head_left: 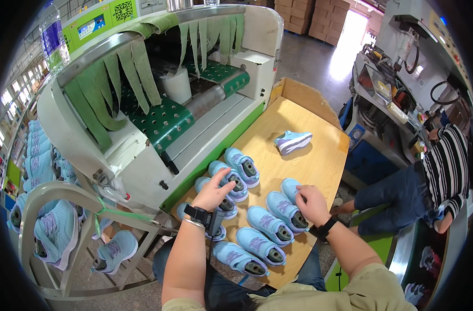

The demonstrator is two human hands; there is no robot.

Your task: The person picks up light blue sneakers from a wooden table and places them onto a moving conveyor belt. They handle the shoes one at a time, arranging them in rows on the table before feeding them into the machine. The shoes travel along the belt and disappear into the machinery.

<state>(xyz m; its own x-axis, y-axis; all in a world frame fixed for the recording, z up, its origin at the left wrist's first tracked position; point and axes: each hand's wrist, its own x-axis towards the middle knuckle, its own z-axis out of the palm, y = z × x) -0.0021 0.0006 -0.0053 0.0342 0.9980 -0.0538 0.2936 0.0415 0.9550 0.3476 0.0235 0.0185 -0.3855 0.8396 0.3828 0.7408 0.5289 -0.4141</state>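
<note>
- Left hand (211, 193) hovers flat, fingers spread apart, index tip touching a light blue shoe (231, 182) in the row along the counter's (319, 160) machine-side edge; gripping nothing.
- Right hand (311, 203) curled together over the heel end of another blue shoe (289, 187) near the counter's middle; whether it truly pinches it, cannot tell.
- About ten matching blue shoes lie in two slanting rows on the wooden counter, toes toward the near edge, each just beside the next.
- One lone shoe (292, 141) lies on its side well apart, toward the far edge.
- Conveyor machine (164, 122) with green belt and hanging green strips stands against the counter's left edge.
- Rack (55, 228) of more blue shoes at lower left; a seated person in a striped top (446, 160) beyond the right edge.
- Judgement: doing this well likely means nudging each shoe by heel or collar, keeping rows parallel, not knocking neighbours, and keeping sleeves off the near-edge shoes.
</note>
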